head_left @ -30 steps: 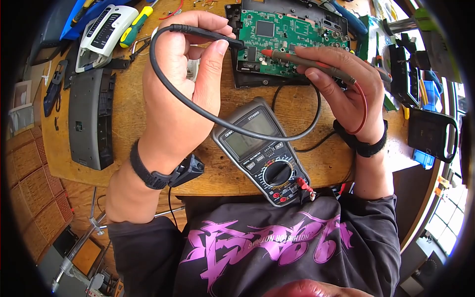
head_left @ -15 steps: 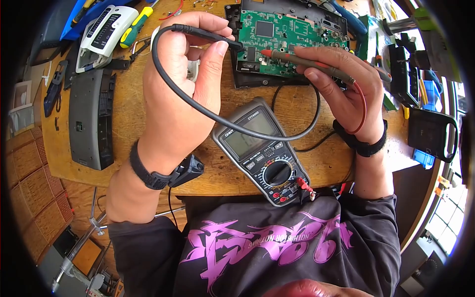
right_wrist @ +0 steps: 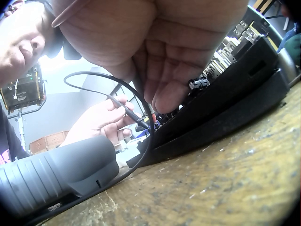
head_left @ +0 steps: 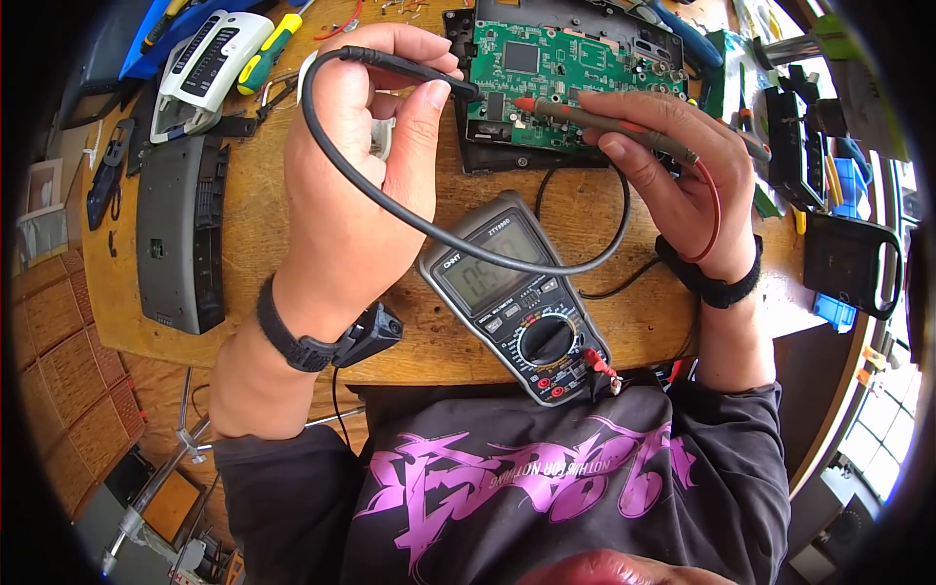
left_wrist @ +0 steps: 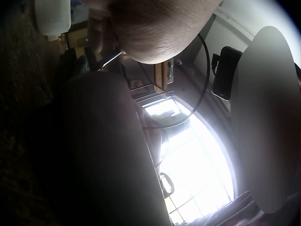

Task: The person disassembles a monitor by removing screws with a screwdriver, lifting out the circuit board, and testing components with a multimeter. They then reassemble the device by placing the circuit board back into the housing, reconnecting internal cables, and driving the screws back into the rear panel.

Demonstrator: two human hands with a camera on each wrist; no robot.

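Now | two hands (head_left: 336,219) gripping two probes (head_left: 570,113) | one circuit board (head_left: 565,60) | one multimeter (head_left: 544,341)

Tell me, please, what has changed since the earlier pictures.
The display of the multimeter now shows dark digits, having looked blank a second ago. The left grip stays on the black probe, the right grip on the red-tipped probe, over the circuit board.

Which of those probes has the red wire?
The red-tipped probe in the right hand: its wire is red, whereas the black probe in the left hand has a black cable.
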